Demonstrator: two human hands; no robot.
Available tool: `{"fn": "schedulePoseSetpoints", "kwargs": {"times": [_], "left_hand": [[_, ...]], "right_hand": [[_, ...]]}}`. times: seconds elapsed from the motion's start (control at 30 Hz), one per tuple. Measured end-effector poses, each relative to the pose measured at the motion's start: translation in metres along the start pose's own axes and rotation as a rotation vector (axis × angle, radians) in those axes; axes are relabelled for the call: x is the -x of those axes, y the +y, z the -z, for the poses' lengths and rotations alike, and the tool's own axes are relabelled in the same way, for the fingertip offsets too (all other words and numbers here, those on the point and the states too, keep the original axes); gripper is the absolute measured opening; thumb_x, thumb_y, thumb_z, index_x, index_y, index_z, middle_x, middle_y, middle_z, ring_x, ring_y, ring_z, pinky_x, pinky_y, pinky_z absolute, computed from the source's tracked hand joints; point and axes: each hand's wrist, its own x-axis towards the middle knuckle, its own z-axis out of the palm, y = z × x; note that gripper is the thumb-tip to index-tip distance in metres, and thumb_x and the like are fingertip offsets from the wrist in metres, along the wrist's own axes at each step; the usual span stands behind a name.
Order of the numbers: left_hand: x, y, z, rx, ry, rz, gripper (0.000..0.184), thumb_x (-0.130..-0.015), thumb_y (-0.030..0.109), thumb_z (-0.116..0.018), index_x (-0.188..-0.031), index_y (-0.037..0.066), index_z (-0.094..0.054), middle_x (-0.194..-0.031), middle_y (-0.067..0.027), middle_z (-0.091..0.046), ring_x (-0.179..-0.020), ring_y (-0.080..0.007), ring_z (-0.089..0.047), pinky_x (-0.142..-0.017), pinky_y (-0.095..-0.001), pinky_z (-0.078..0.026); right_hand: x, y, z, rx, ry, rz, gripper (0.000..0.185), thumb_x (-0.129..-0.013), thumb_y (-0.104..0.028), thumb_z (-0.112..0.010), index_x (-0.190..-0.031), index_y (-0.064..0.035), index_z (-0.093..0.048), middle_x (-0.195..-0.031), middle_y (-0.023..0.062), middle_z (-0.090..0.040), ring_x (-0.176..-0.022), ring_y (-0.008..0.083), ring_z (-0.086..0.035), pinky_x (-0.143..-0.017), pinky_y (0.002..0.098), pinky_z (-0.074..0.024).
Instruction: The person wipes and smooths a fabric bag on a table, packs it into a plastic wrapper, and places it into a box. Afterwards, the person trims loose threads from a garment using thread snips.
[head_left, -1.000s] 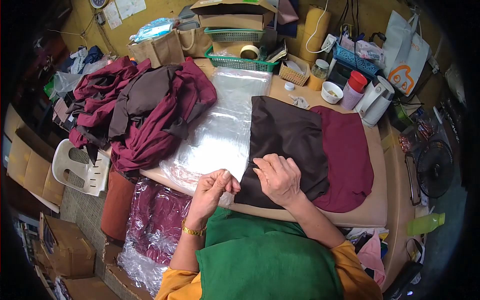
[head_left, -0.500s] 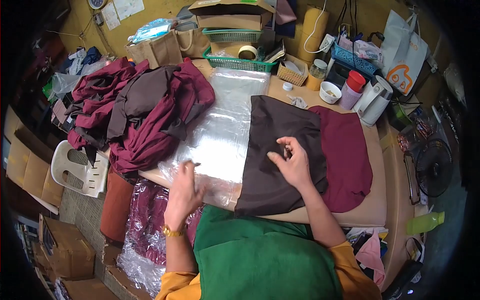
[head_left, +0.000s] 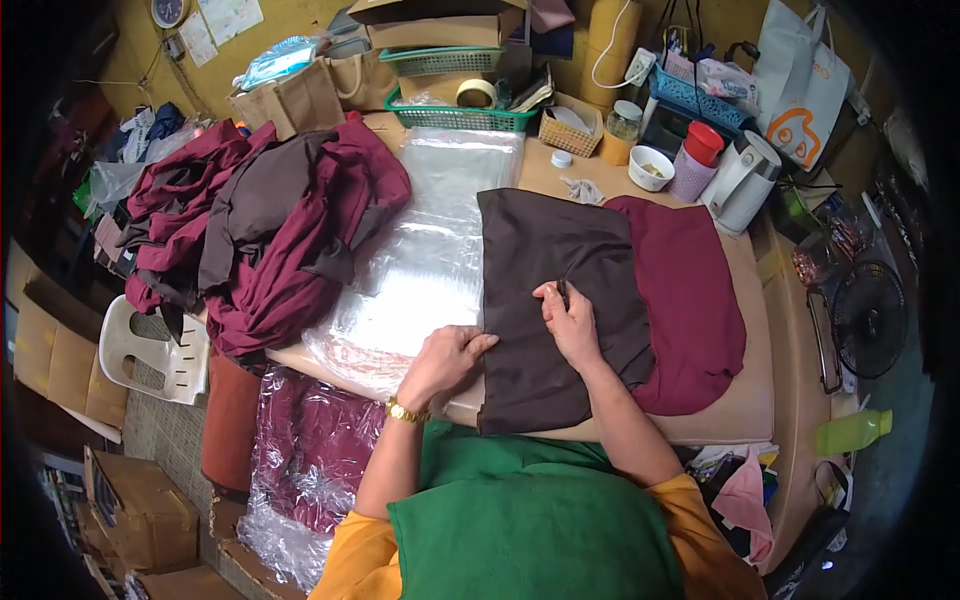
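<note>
A dark brown cloth [head_left: 540, 385] lies flat on the table, its right side meeting a maroon cloth [head_left: 690, 310]; whether the two are joined I cannot tell. My left hand [head_left: 445, 365] is closed at the brown cloth's left edge, thumb and fingers together on it. Over the middle of the brown cloth, my right hand [head_left: 570, 328] has its fingers curled round a small dark object, too hidden to name. Clear plastic sheets [head_left: 425, 250] lie left of the brown cloth, running away from me.
A heap of maroon and brown garments [head_left: 270, 230] covers the table's left. Green baskets [head_left: 460, 120] stand at the back. A white bowl [head_left: 651, 168], a red-lidded cup [head_left: 692, 170] and a white kettle [head_left: 745, 185] stand back right. Below left is plastic-wrapped maroon cloth [head_left: 315, 440].
My left hand has moved right, from over the plastic to the brown cloth's edge, and its fingers have closed. My right hand's fingers have drawn together. The whole view has shifted slightly.
</note>
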Motion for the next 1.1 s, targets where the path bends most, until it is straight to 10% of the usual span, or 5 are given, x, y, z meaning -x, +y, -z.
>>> {"fn": "schedulePoseSetpoints", "kwargs": {"times": [0.2,0.43,0.57,0.8,1.1], "left_hand": [[0.019,-0.034,0.018,0.201,-0.016,0.058,0.032,-0.101,0.027,-0.058,-0.082,0.002,-0.061,-0.068,0.0083,-0.048,-0.061,-0.0038,-0.041,-0.054,-0.0236,-0.037],[0.037,-0.057,0.049,0.768,0.282,0.075,0.025,-0.1,0.022,-0.058,-0.086,0.002,-0.063,-0.072,0.0049,-0.058,-0.06,-0.0071,-0.05,-0.055,-0.0235,-0.04],[0.026,-0.004,0.017,0.528,0.222,0.088,0.04,-0.099,0.022,-0.061,-0.131,0.0,-0.053,-0.099,-0.0086,-0.065,-0.071,-0.0119,-0.062,-0.064,-0.0259,-0.05],[0.019,0.007,-0.008,0.332,0.035,0.049,0.031,-0.099,0.026,-0.063,-0.082,0.0,-0.065,-0.065,0.0034,-0.054,-0.063,-0.0054,-0.048,-0.057,-0.0244,-0.04],[0.009,-0.022,-0.001,0.402,0.397,0.07,0.032,-0.1,0.023,-0.06,-0.079,-0.001,-0.062,-0.064,0.0009,-0.055,-0.059,-0.0049,-0.047,-0.054,-0.0239,-0.04]], "right_hand": [[0.001,-0.002,-0.004,0.109,-0.08,0.052,0.036,-0.105,-0.033,-0.049,-0.094,-0.0019,-0.063,-0.066,-0.0028,-0.048,-0.059,0.0046,-0.044,-0.054,0.0234,-0.0363],[0.0,-0.002,-0.006,0.132,-0.07,0.055,0.039,-0.105,-0.034,-0.048,-0.092,-0.0012,-0.063,-0.065,-0.0006,-0.049,-0.061,0.0081,-0.047,-0.058,0.0269,-0.0406],[-0.002,0.002,-0.007,0.154,-0.058,0.068,0.039,-0.105,-0.034,-0.048,-0.092,-0.0012,-0.063,-0.064,-0.0002,-0.05,-0.06,0.0086,-0.048,-0.058,0.0274,-0.0409],[-0.013,0.007,0.013,0.226,0.13,0.108,0.036,-0.105,-0.03,-0.048,-0.091,-0.0015,-0.064,-0.063,0.0005,-0.051,-0.058,0.0105,-0.051,-0.056,0.0298,-0.0416],[-0.016,0.007,0.009,0.329,0.152,0.163,0.035,-0.104,-0.033,-0.051,-0.094,-0.0015,-0.064,-0.067,0.001,-0.054,-0.06,0.0086,-0.05,-0.057,0.0268,-0.0416]]}}
